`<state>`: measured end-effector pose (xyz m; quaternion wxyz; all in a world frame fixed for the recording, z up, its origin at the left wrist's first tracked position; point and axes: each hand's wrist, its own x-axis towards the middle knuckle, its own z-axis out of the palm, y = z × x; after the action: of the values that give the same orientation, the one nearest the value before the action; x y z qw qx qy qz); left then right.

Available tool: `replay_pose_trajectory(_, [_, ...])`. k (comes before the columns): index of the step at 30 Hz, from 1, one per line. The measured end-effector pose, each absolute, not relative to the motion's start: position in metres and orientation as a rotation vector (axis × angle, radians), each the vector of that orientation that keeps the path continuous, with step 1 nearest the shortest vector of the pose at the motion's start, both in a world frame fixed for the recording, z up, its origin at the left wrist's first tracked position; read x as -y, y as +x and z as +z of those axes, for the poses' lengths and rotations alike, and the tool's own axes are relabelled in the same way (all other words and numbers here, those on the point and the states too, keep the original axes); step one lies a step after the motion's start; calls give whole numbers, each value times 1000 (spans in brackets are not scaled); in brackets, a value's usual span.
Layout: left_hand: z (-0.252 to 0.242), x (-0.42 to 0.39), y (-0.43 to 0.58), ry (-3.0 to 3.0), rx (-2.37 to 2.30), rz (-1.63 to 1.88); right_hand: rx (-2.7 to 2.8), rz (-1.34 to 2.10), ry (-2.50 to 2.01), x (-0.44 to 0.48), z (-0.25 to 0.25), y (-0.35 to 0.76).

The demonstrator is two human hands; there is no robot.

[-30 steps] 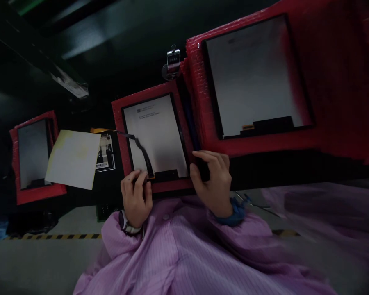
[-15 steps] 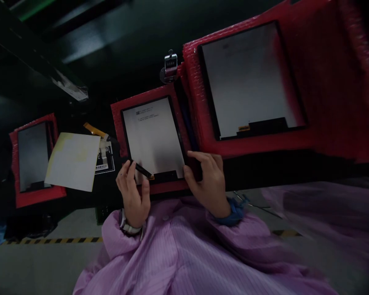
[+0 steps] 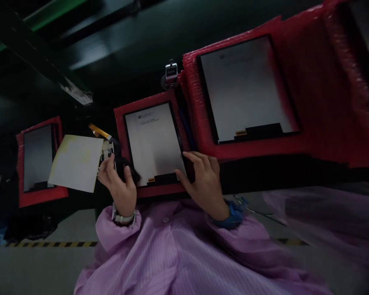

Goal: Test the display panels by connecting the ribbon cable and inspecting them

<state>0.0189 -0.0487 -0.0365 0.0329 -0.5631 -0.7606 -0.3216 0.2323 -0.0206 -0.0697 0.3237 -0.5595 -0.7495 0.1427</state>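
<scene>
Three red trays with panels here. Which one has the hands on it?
The middle tray: the right hand rests on its panel, the left hand at its left edge. The left tray and big right tray are untouched.

Middle panel [image 3: 153,143] in its tray [image 3: 119,123]; paper sheet [image 3: 76,163] left; larger panel [image 3: 246,90] right

left hand [image 3: 118,184]: grips black strip [image 3: 123,164] | right hand [image 3: 203,182]: on panel [image 3: 153,141]

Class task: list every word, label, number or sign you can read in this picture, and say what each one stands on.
Nothing can be read.
Middle display panel: small code mark and two printed lines at the top, too small.
Big display panel: faint print at the top, blurred.
Counter: digits too small.
Label by the left hand: blurred.
</scene>
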Motion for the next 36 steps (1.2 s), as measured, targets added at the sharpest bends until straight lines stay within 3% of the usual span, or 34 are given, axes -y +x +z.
replay_pose_trajectory(3, [-30,64,17,-1755,2330,-1087,1914,352,-1445,25,-64,232])
replay_pose_trajectory(9, [-32,96,29,-2086,2413,-731,1940,410,-1670,38,-51,227])
replay_pose_trajectory(18, [-32,99,31,-1963,2430,-900,1667,859,-1660,24,-57,223])
replay_pose_trajectory(25, [-36,106,34,-1977,2412,-953,923,1532,-1395,16,-39,223])
replay_pose_trajectory(28, [-37,109,35,-1976,2431,-1018,734,1712,-1300,10,-34,213])
replay_pose_trajectory(31, [-40,113,32,-1966,2482,-1154,943,1828,-1224,4,-30,208])
replay_pose_trajectory(36, [-46,122,30,-1814,2565,-1694,1113,1716,-1244,-3,-4,227])
